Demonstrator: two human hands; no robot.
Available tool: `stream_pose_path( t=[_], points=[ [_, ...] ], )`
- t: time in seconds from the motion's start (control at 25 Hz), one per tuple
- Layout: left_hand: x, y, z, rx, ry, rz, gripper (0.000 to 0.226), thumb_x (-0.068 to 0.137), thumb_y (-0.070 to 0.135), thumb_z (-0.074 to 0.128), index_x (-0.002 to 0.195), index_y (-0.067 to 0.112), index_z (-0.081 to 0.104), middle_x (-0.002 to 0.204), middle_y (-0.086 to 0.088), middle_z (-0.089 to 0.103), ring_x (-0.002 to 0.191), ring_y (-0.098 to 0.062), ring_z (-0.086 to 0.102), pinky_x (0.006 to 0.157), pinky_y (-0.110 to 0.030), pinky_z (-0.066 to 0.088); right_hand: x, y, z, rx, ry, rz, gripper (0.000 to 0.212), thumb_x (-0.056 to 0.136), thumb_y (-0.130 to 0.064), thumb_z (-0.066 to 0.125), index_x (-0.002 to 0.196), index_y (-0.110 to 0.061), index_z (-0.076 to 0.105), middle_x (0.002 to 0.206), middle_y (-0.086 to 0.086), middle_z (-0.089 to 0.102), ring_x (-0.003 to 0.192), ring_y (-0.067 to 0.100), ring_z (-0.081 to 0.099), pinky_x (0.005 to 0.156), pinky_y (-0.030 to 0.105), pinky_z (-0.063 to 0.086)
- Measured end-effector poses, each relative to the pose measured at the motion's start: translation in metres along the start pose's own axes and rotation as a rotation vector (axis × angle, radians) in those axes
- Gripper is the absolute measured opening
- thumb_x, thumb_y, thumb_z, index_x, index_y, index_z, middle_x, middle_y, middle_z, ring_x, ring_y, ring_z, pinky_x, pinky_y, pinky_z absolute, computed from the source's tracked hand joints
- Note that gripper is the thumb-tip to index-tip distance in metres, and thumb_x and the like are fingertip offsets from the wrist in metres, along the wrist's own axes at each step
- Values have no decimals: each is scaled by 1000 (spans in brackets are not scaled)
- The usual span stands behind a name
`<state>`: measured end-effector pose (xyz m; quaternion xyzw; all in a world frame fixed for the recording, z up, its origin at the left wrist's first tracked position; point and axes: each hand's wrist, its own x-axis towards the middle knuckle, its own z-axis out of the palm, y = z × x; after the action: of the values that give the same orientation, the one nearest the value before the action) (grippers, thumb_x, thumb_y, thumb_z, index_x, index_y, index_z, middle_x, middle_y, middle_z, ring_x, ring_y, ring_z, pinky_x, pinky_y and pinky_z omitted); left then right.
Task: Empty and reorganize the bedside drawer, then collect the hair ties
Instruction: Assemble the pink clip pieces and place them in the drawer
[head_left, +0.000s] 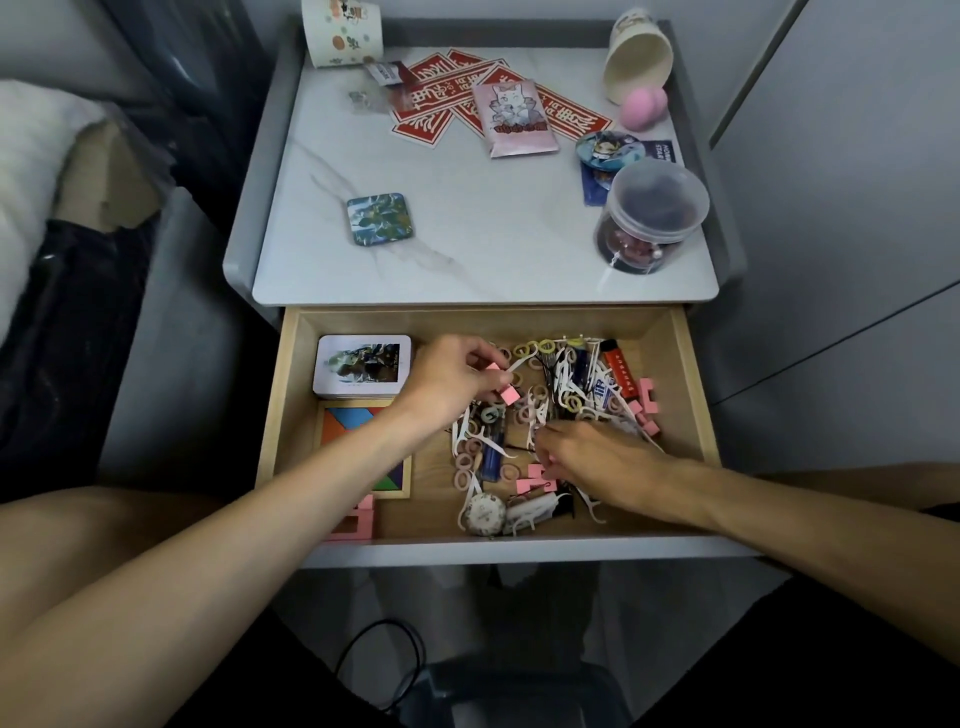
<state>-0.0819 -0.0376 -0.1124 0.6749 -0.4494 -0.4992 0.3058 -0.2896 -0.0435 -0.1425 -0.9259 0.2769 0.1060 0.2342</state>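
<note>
The wooden bedside drawer (691, 374) stands pulled open below the marble-look top. Inside lies a jumble of small hair ties (535, 410), white floss picks, lighters and pink blocks (649, 400). My left hand (447, 379) hovers over the drawer's middle and pinches small pink blocks (506, 392) in its curled fingers. My right hand (597, 462) reaches into the pile from the right with its fingertips down among more pink blocks (535, 478); whether it grips one is hidden.
A white tin (363, 364) and a tangram puzzle (363, 447) fill the drawer's left side. The bedside table top (467, 234) carries a square coaster (381, 218), red cards, a pink packet, a clear jar (652, 213), cups and a pink sponge. A bed lies to the left.
</note>
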Motion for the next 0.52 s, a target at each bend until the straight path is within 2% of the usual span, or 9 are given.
stream_pose_path(
  t=[0.08,0.2,0.32,0.4,0.48,0.52],
  points=[
    [-8,10,-12,-57,-19,-10,10,86,-1,71,95,3,70,92,-11,69,63,-9,67,62,-18,55,4,4,1,-1,-10,14,14,95,-17,62,107,-14,57,93,1,62,77,14,64,68,32,57],
    [-24,20,-34,-64,-35,19,8,86,0,71,90,7,71,84,-9,71,62,-13,68,62,-23,56,10,5,8,-144,-47,35,19,91,-1,60,105,-15,58,79,1,60,64,11,63,57,27,56],
    [-41,17,-49,-44,-43,6,4,86,-1,70,88,3,68,71,-8,68,48,-7,59,47,-17,47,11,-2,8,-161,-63,81,27,88,10,53,102,-13,54,70,4,53,57,10,58,50,25,52],
    [-44,10,-53,-63,-48,-14,7,86,0,71,91,-3,66,67,-9,64,44,-5,54,43,-15,42,12,-6,2,-86,-56,71,18,95,1,53,100,-16,52,70,3,55,59,12,61,51,26,53],
    [-42,3,-54,-109,-68,-50,9,87,4,71,90,-3,66,64,-8,61,44,-5,52,42,-15,41,14,-6,-7,111,-87,88,9,100,-18,53,94,-24,50,76,7,61,68,15,66,62,28,57],
    [-40,1,-52,-136,-81,-71,9,88,7,70,88,-1,66,64,-8,61,45,-5,53,43,-15,42,14,-5,-12,232,-85,91,11,101,-23,51,91,-27,52,80,12,63,72,14,67,68,26,57]
  ],
)
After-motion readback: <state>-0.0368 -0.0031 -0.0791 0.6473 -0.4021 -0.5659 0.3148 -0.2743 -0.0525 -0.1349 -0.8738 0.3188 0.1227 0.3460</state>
